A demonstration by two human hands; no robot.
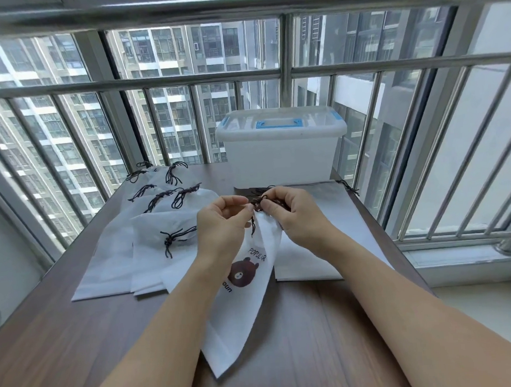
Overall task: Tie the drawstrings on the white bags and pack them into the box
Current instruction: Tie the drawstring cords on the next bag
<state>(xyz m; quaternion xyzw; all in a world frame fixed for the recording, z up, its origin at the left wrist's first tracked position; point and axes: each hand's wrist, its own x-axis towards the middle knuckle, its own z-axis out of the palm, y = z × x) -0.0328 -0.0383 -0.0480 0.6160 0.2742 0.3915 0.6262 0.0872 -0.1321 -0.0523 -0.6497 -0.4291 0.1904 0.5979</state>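
Two hands, left hand (223, 222) and right hand (294, 215), pinching drawstring (256, 203), wooden table (331, 323), barred window (182, 93)

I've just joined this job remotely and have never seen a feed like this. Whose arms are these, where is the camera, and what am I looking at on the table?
There is no machine here: the arms belong to a person, and the single wide-angle camera sits on their head, looking forward and down.

The left hand and right hand pinch the dark drawstring at the gathered neck of a white fabric bag printed with a brown bear.

On the dark wooden table, a pile of white bags with knotted cords lies to the left. Flat white bags lie to the right. Behind them stands a translucent plastic box with a blue-handled lid, lid on.

Beyond are window bars and apartment towers.
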